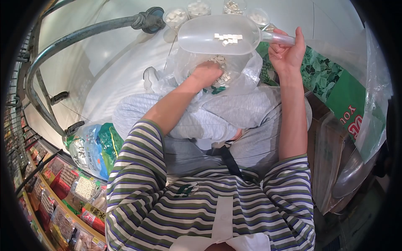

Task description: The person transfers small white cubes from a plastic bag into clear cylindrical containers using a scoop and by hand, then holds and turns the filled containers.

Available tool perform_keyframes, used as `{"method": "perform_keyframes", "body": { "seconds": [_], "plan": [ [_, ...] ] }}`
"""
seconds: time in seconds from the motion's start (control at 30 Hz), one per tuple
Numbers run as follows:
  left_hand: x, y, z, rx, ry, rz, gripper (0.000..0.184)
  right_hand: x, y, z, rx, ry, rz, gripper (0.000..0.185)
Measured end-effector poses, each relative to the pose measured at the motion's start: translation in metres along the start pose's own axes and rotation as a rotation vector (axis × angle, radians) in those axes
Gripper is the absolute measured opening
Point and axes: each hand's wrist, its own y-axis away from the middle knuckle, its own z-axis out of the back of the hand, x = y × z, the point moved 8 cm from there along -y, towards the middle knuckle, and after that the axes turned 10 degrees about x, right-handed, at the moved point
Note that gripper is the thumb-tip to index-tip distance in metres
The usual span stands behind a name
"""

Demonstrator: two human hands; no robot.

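My right hand (288,51) grips the handle of a large translucent plastic scoop (197,35), fingers curled beneath it and thumb pointing up. Several small white cubes (228,37) lie in the scoop. Below it, a clear plastic bag (247,77) sits open in front of my crossed legs, with more whitish cubes (225,75) inside. My left hand (207,74) reaches into this bag, its fingers curled down among the cubes. The fingertips are hidden, so anything they pinch does not show.
Several clear tubs of white pieces (176,16) stand beyond the scoop. At left are a metal cart frame (90,32), a blue and green package (94,146) and shelves of packaged goods (79,188). A green printed sheet (345,98) and a cardboard box (331,142) are at right.
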Motion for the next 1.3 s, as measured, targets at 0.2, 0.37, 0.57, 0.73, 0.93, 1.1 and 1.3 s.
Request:
{"method": "perform_keyframes", "body": {
  "seconds": [0.2, 0.37, 0.57, 0.73, 0.93, 1.1, 1.3],
  "plan": [
    [-0.002, -0.005, -0.004, -0.014, -0.042, -0.033, 0.018, 0.0, 0.001, -0.002, 0.001, 0.009, 0.003, 0.067],
    [0.005, 0.009, 0.032, -0.141, 0.2, 0.052, 0.022, 0.003, 0.003, -0.002, -0.035, -0.007, 0.006, 0.067],
    [-0.016, 0.069, 0.131, 0.05, 0.545, -0.06, 0.025, 0.005, 0.001, 0.001, -0.05, -0.017, 0.024, 0.067],
    [-0.006, 0.11, 0.208, -0.238, 0.787, -0.157, 0.021, 0.001, 0.001, -0.001, -0.05, 0.021, 0.008, 0.066],
    [0.017, 0.109, 0.22, -0.62, 0.451, 0.062, 0.022, -0.003, 0.002, -0.005, -0.036, 0.033, -0.008, 0.065],
    [0.026, 0.114, 0.219, -0.798, 0.451, 0.139, 0.018, -0.001, -0.002, 0.001, 0.019, -0.002, -0.025, 0.066],
    [0.005, 0.113, 0.19, -0.241, 0.692, 0.078, 0.013, 0.002, -0.001, 0.004, 0.009, -0.027, -0.003, 0.068]
  ]
}}
